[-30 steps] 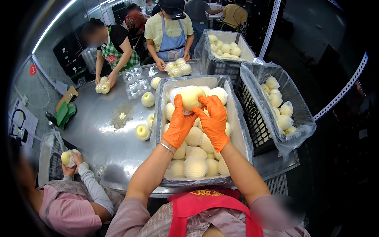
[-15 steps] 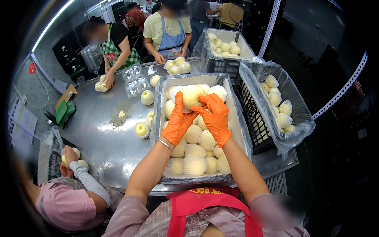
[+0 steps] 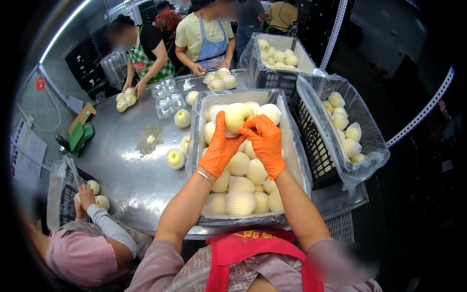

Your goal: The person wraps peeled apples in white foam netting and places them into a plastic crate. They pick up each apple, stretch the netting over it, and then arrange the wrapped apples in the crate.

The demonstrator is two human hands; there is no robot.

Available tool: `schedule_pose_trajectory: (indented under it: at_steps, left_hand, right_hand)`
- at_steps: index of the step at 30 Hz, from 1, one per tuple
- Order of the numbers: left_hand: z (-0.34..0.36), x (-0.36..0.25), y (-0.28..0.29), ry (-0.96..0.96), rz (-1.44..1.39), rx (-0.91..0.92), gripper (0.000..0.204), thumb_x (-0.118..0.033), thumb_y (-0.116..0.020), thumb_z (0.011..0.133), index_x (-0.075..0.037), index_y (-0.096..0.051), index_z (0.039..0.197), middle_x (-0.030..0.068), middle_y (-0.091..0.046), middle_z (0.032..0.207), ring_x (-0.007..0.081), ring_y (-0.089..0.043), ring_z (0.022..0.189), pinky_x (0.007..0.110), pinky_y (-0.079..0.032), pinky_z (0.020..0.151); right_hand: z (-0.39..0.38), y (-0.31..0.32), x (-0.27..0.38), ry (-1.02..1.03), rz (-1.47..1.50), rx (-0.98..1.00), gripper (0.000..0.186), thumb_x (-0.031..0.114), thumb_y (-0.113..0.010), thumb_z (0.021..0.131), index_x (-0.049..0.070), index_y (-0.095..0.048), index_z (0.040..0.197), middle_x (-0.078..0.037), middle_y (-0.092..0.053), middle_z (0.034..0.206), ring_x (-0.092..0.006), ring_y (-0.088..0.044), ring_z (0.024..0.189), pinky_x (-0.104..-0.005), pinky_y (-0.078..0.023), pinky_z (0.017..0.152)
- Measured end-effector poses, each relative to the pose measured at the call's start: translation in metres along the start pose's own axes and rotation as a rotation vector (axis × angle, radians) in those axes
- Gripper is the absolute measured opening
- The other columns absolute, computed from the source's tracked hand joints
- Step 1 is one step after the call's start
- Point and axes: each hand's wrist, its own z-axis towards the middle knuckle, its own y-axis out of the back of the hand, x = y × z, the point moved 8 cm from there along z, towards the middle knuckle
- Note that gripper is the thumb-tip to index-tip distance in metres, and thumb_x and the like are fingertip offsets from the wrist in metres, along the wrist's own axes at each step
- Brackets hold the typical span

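Observation:
A bare pale yellow apple (image 3: 237,117) is held up over the near crate, its dark hollow turned toward my right fingers. My left hand (image 3: 221,148), in an orange glove, cups it from the left and below. The orange-gloved right hand (image 3: 265,143) has its fingertips pinched together against the apple's right side, just by the hollow; whether they grip a stem there is hidden. Beneath both hands stands the plastic-lined crate (image 3: 194,119), filled with apples in white foam nets (image 3: 241,202).
Loose apples (image 3: 175,158) and clear plastic trays (image 3: 168,100) lie on the metal table (image 3: 124,180). Lined crates of apples stand at far right (image 3: 311,126) and back (image 3: 265,73). Co-workers handle apples at the far side and left. A green object (image 3: 80,138) lies at the table's left edge.
My hands and the apple stay nearly in place, with the right fingers shifting slightly at the hollow. At the far left, a co-worker's apple pack has tilted, and their hands have moved apart around it.

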Motion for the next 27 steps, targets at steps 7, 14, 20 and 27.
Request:
schedule_pose_trajectory:
  at_steps: [7, 14, 20, 27]
  left_hand:
    - [-0.006, 0.005, -0.011, 0.243, -0.278, 0.119, 0.081, -0.063, -0.067, 0.095, -0.008, -0.048, 0.151, 0.0205, -0.054, 0.148, 0.0386, -0.058, 0.132, 0.044, -0.063, 0.098]
    - [0.000, 0.006, -0.006, 0.229, -0.366, 0.095, 0.077, -0.062, -0.065, 0.097, -0.010, -0.048, 0.152, 0.0225, -0.052, 0.150, 0.0421, -0.055, 0.134, 0.044, -0.065, 0.094]
    - [0.003, 0.005, 0.001, 0.190, -0.339, 0.067, 0.073, -0.061, -0.065, 0.097, -0.011, -0.050, 0.149, 0.0173, -0.054, 0.150, 0.0413, -0.056, 0.134, 0.044, -0.064, 0.096]
    - [0.003, 0.002, -0.002, 0.057, -0.248, 0.010, 0.074, -0.058, -0.072, 0.094, -0.009, -0.051, 0.145, 0.0144, -0.059, 0.144, 0.0307, -0.061, 0.130, 0.045, -0.059, 0.105]
  right_hand:
    - [0.009, 0.102, -0.053, -0.077, -0.148, -0.684, 0.013, 0.005, -0.078, 0.086, 0.005, -0.075, 0.099, -0.008, -0.069, 0.087, -0.0210, -0.066, 0.077, -0.0344, -0.053, 0.071]
    - [-0.005, 0.128, -0.093, -0.641, -0.292, -0.703, 0.017, 0.012, -0.079, 0.089, 0.005, -0.077, 0.104, -0.005, -0.071, 0.092, -0.0212, -0.064, 0.089, -0.0350, -0.051, 0.080]
    - [0.019, 0.065, -0.013, 0.086, -0.176, -0.371, 0.015, 0.007, -0.074, 0.091, 0.010, -0.077, 0.105, -0.005, -0.071, 0.094, -0.0244, -0.065, 0.092, -0.0361, -0.051, 0.083]
    - [0.011, 0.012, 0.032, 0.321, -0.354, -0.005, 0.030, 0.008, -0.075, 0.084, 0.016, -0.075, 0.114, -0.004, -0.066, 0.102, -0.0288, -0.060, 0.095, -0.0408, -0.051, 0.082]
